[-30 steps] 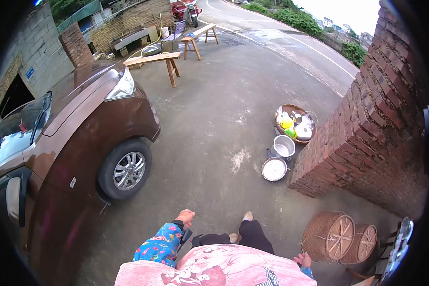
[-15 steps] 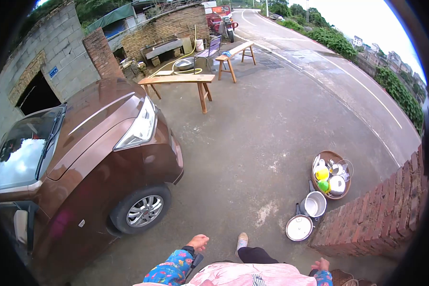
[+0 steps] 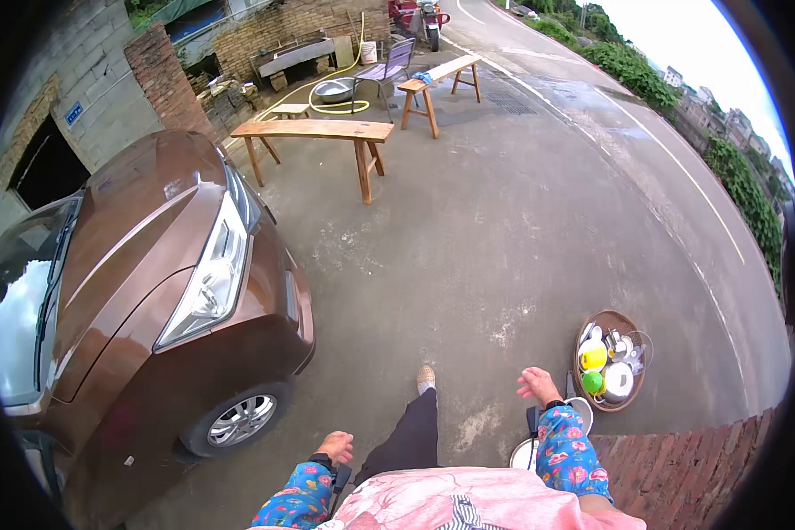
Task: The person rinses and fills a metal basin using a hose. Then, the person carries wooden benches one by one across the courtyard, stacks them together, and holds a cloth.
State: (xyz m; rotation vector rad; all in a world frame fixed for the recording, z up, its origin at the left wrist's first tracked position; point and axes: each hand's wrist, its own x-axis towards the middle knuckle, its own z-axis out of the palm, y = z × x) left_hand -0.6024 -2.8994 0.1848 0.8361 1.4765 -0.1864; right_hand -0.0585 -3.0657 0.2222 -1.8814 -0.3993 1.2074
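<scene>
My left hand [image 3: 335,448] hangs over the concrete at lower middle, holding nothing, its fingers loosely apart. Ahead of my body, my right hand [image 3: 538,385] is raised with fingers spread and nothing in it. Just beyond it on the ground is a brown woven basket [image 3: 615,405] of dishes. Inside are a yellow item [image 3: 593,357], a green item [image 3: 591,382] and a round metal lid or pan [image 3: 619,382]. A metal pot [image 3: 583,412] and a white-topped pot [image 3: 523,455] are partly hidden behind my right forearm. Neither hand touches these things.
A brown car [image 3: 150,291] stands close on the left, its front wheel [image 3: 241,420] near my left side. Two wooden benches [image 3: 318,130] [image 3: 441,72], a purple chair [image 3: 392,64] and a metal basin [image 3: 335,90] are ahead. A brick wall [image 3: 680,468] borders the lower right.
I have moved forward, so the car, benches and pots sit nearer or lower in view. My right hand has swung up and forward; my left hand has drawn slightly back.
</scene>
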